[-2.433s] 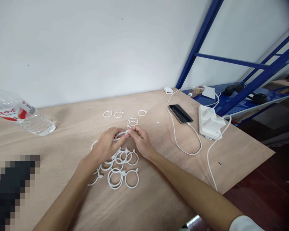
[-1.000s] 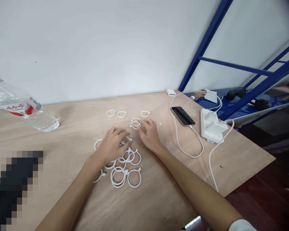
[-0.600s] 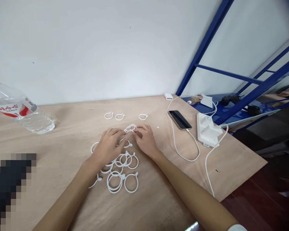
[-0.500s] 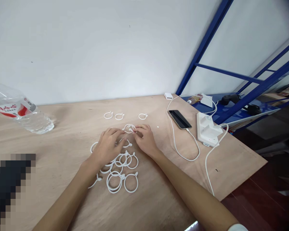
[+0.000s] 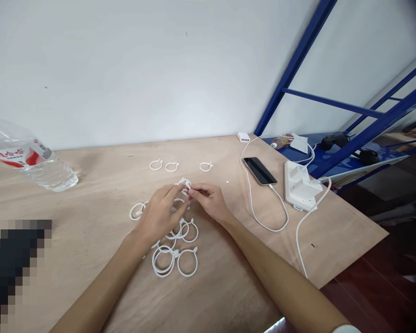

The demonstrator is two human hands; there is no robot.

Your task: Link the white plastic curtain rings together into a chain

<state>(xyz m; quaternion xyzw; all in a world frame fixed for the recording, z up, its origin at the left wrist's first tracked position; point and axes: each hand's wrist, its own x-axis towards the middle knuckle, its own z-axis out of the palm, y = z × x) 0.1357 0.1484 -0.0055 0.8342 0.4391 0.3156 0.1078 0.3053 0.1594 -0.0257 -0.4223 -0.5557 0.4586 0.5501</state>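
Several white plastic curtain rings, each with a small eyelet, lie on the wooden table. My right hand [image 5: 211, 201] pinches one white curtain ring [image 5: 187, 184] near its eyelet, thumb against fingers. From the other side, my left hand [image 5: 162, 210] has its fingertips closed on the same ring, which is partly covered by the fingers. Below my hands is a loose cluster of overlapping rings [image 5: 187, 263]. To the left of my left wrist lie more rings [image 5: 135, 218]. Farther back, toward the wall, three rings [image 5: 205, 169] lie in a spaced row.
A clear water bottle [image 5: 52, 173] tilts in view at the left. On the right are a phone [image 5: 260, 171] with a white charging cable, a white power strip [image 5: 300, 185] and a small white charger [image 5: 243, 137]. A blue metal frame [image 5: 291, 69] rises beyond the table's right edge.
My fingertips have come together around the ring, which now sits lifted and tilted between them. My right hand has shifted slightly left and closer. More rings show left of my left wrist.
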